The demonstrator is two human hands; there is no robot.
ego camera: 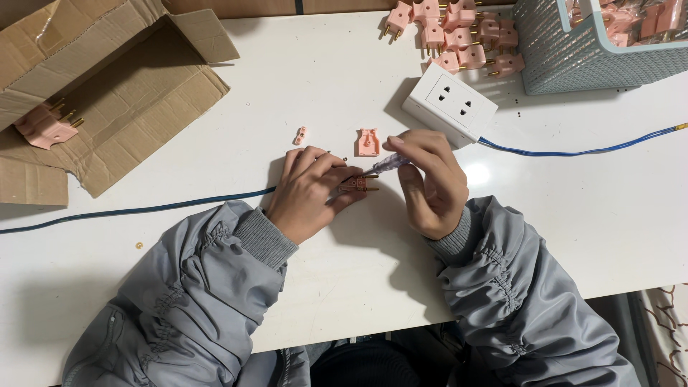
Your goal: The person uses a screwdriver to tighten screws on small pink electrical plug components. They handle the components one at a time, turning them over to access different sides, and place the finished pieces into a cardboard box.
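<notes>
head | left hand point(309, 190) fingers grip one plug point(357, 184) | right hand point(428, 183) fingers grip one screwdriver point(388, 165)

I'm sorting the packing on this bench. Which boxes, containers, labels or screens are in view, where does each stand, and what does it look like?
Cardboard box: far left, brown, flaps open and flattened, one pink plug lying on it.
Plastic basket: far right corner, pale teal, perforated walls, pink parts inside.
No labels, signs or screens in view.

A: Any packaging in the shot?
B: Just one, an open brown cardboard box point(107, 79) in the upper left, flaps spread flat on the white table point(322, 86), tape along one edge. No labels, signs or screens.
</notes>
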